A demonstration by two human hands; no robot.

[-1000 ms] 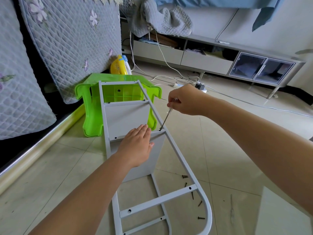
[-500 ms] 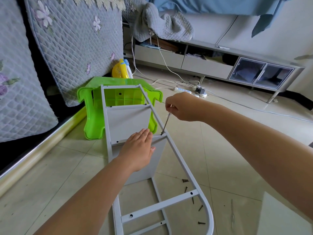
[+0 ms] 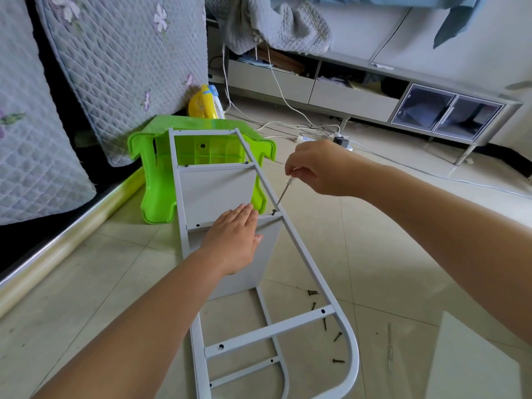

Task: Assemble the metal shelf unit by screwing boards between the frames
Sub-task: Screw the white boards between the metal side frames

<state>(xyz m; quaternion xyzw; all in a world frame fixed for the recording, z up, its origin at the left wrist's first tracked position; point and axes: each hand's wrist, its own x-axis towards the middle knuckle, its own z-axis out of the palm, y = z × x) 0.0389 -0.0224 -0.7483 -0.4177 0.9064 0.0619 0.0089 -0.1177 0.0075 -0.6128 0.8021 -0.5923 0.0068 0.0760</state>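
A grey metal frame (image 3: 299, 246) lies across the top of two upright grey boards, its far end over a green stool. My left hand (image 3: 234, 241) presses flat, fingers straight, on the frame's cross rail above the near board (image 3: 253, 272). The far board (image 3: 216, 194) stands under the rail beyond it. My right hand (image 3: 319, 168) grips a small screwdriver (image 3: 285, 192) by its handle. Its tip sits on a screw (image 3: 274, 211) at the right end of the rail. Several dark loose screws (image 3: 325, 323) lie on the floor near the frame's rounded end.
The green plastic stool (image 3: 155, 180) lies on its side against a quilted mattress (image 3: 121, 61). A low TV cabinet (image 3: 374, 90) runs along the back wall, with white cables and a power strip (image 3: 311, 138) on the tiles. Another screwdriver (image 3: 390, 349) lies at the lower right beside a white board (image 3: 472, 361).
My right hand has shifted slightly on the screwdriver handle, the tip staying on the screw. My left hand stays pressed on the rail. The view has tilted a little.
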